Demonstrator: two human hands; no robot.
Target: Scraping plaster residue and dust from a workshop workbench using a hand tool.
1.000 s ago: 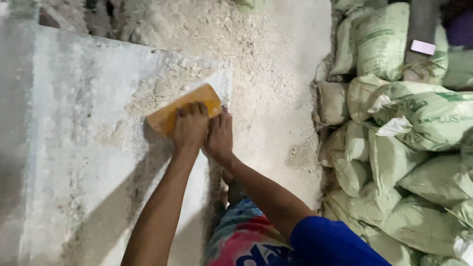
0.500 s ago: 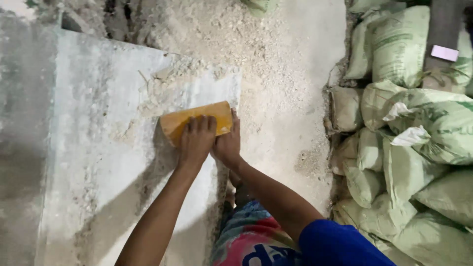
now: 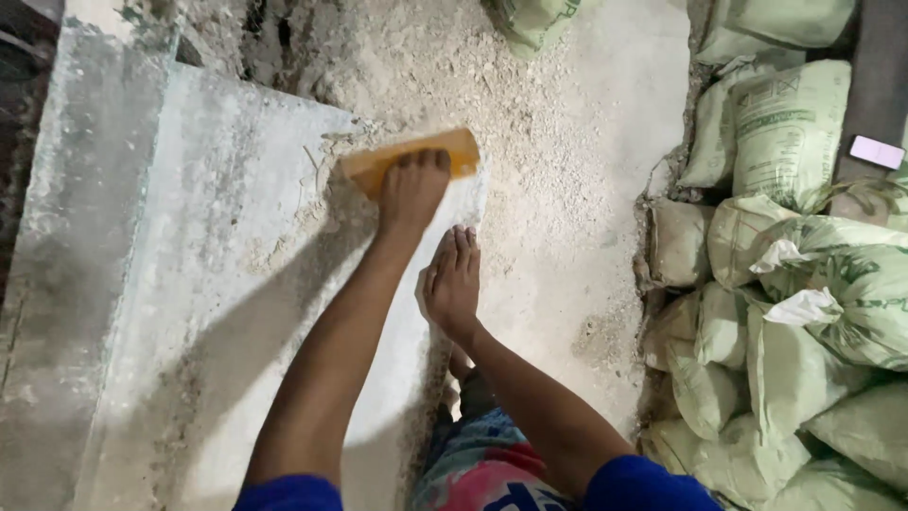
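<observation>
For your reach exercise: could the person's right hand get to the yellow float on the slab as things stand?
Probably yes. The right hand lies flat at the slab's edge, just below the yellow float, with only bare surface between. The left hand covers the float's middle, but its right end shows free.
</observation>
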